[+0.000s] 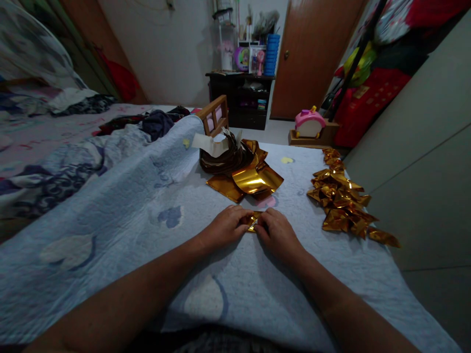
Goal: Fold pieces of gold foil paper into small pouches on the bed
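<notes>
A small piece of gold foil paper point(253, 223) lies low over the bed cover, gripped from both sides. My left hand point(228, 224) has its fingers closed on the left edge. On the right edge, my right hand point(276, 229) pinches the same piece, its fingertips close to the left ones. Most of the foil paper is hidden under the fingers. Just beyond the hands, loose gold foil sheets point(253, 180) spread beside a curled stack of paper point(224, 156) with pale and dark edges. Folded gold foil pieces point(340, 203) form a pile to the right.
A light blue quilted cover point(140, 235) with heart shapes lies beneath everything. A wooden bed rail point(215, 115) rises past the stack. Beyond stand a dark cabinet point(237, 100) and a pink toy point(309, 122). Pale panels point(423, 162) border the right side; clothes point(158, 122) lie left.
</notes>
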A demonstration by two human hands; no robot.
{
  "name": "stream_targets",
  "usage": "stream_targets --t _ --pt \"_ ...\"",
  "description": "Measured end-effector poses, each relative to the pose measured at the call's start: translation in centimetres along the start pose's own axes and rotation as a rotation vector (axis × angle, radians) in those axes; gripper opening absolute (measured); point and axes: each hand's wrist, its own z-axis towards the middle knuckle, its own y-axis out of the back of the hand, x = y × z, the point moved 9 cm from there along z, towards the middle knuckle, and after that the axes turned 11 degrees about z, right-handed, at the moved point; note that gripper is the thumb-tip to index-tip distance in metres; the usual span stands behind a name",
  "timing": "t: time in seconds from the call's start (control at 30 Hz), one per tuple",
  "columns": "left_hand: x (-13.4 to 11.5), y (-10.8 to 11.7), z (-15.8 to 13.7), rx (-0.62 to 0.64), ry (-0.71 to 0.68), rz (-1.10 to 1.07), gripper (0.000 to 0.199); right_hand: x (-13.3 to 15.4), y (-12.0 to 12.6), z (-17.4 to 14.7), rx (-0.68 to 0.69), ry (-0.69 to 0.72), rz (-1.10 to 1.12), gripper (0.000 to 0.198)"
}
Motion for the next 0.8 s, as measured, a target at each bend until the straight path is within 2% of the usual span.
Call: stream_targets --t 0.8 --pt "-0.69 0.18 0.3 0.093 -0.062 -0.119 0.03 0.06 -0.35 0.18 -0.002 -0.032 -0.101 0.004"
